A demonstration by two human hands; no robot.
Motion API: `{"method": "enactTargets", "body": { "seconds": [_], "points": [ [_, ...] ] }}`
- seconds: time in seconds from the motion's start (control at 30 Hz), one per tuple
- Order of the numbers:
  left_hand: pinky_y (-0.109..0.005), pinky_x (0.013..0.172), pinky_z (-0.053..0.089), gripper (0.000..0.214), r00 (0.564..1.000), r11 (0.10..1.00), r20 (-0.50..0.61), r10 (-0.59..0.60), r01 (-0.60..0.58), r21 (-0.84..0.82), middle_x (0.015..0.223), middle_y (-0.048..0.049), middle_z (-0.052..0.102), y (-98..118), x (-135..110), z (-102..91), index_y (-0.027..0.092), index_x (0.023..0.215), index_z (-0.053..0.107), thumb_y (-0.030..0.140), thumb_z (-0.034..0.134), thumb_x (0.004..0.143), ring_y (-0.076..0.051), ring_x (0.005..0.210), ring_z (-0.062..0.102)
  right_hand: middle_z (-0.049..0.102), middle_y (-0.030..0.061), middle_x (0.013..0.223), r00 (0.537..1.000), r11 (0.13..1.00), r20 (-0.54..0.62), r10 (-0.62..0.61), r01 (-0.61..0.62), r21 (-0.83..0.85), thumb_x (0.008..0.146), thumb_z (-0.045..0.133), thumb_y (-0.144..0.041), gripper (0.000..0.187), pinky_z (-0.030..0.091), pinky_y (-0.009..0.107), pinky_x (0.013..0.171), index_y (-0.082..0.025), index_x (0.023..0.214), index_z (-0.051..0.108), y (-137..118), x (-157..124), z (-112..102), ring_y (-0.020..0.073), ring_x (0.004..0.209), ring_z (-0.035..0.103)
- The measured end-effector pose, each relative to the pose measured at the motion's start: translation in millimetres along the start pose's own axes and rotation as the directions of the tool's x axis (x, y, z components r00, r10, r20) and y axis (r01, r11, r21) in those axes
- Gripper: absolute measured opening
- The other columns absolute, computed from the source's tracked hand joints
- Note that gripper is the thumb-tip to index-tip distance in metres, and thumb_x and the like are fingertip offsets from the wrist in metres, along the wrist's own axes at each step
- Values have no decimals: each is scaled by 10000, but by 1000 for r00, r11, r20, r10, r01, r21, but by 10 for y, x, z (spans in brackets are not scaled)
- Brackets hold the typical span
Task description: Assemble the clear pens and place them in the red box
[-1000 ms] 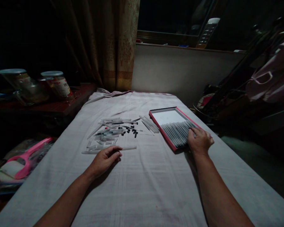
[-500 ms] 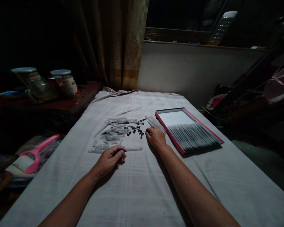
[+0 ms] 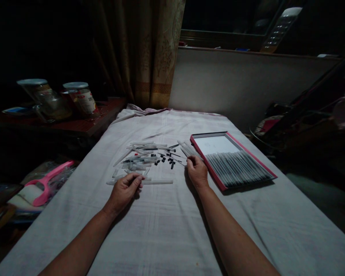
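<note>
My left hand point(image 3: 126, 188) is closed, thumb against fingers, low over the cloth at the near side of the pen parts; whether anything is in it is hidden. Just beyond it lies a clear pen barrel point(image 3: 161, 182). My right hand point(image 3: 197, 172) pinches the end of a thin pen refill point(image 3: 182, 164) that points left. Beside that hand rests a small bunch of clear pen barrels point(image 3: 186, 147). Between the hands, clear barrels point(image 3: 138, 166), dark refills point(image 3: 152, 149) and small black pen caps point(image 3: 172, 165) lie scattered.
A red-edged shallow box point(image 3: 208, 168) at right holds a row of pens point(image 3: 238, 168). White cloth point(image 3: 161, 230) covers the table. On a dark side table point(image 3: 103, 119) stand lidded jars point(image 3: 84, 101). A pink-handled item point(image 3: 47, 186) lies low at left.
My right hand has moved a little right, toward the box, with the thin refill. The left hand has shifted slightly left along the clear barrel, which stays put.
</note>
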State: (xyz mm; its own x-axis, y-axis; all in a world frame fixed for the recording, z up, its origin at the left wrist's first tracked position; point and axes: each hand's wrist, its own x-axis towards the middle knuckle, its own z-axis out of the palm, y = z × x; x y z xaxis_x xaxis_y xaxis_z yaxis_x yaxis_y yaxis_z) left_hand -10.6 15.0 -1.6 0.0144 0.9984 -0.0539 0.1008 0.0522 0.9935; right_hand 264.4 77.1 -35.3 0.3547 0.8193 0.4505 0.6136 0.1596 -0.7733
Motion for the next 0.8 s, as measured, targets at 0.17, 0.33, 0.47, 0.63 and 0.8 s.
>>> {"method": "enactTargets", "body": {
  "seconds": [0.17,0.33,0.47,0.63,0.8],
  "points": [
    [-213,458,454,385,977,964,-104,187,-162,211,602,4,620,-41,33,-83,172,840,688,549,639,783,-122,507,562,727,83,841,982,931,-66,175,-143,335,754,600,-391,286,515,367,779,-154,869,712,17,-133,-129,215,797,653],
    [-294,754,535,297,900,839,-160,405,-296,456,873,-55,732,-2,93,-135,191,900,703,457,599,819,-199,814,674,628,-13,631,919,761,-9,393,-320,564,678,730,-462,349,459,231,487,-150,825,675,-42,-196,-220,113,532,559],
    [-337,887,503,249,890,702,-16,456,-349,621,975,-69,739,159,211,-166,213,926,714,390,564,835,-231,954,663,640,-31,655,861,609,45,507,-395,688,652,754,-534,413,377,159,337,-175,774,588,-144,-187,-276,65,421,513],
    [-368,882,496,206,904,538,157,398,-369,758,951,-56,750,284,413,-174,245,899,733,305,550,828,-253,955,657,707,0,749,837,564,71,543,-426,707,640,764,-557,460,413,142,301,-182,790,543,-198,-174,-314,78,442,591],
    [-398,896,471,245,883,314,250,398,-387,867,1035,-87,728,319,615,-84,227,1006,733,308,541,877,-272,993,627,690,-16,703,844,575,43,535,-401,713,637,777,-558,478,452,139,328,-179,804,538,-199,-179,-316,83,464,616]
  ]
}}
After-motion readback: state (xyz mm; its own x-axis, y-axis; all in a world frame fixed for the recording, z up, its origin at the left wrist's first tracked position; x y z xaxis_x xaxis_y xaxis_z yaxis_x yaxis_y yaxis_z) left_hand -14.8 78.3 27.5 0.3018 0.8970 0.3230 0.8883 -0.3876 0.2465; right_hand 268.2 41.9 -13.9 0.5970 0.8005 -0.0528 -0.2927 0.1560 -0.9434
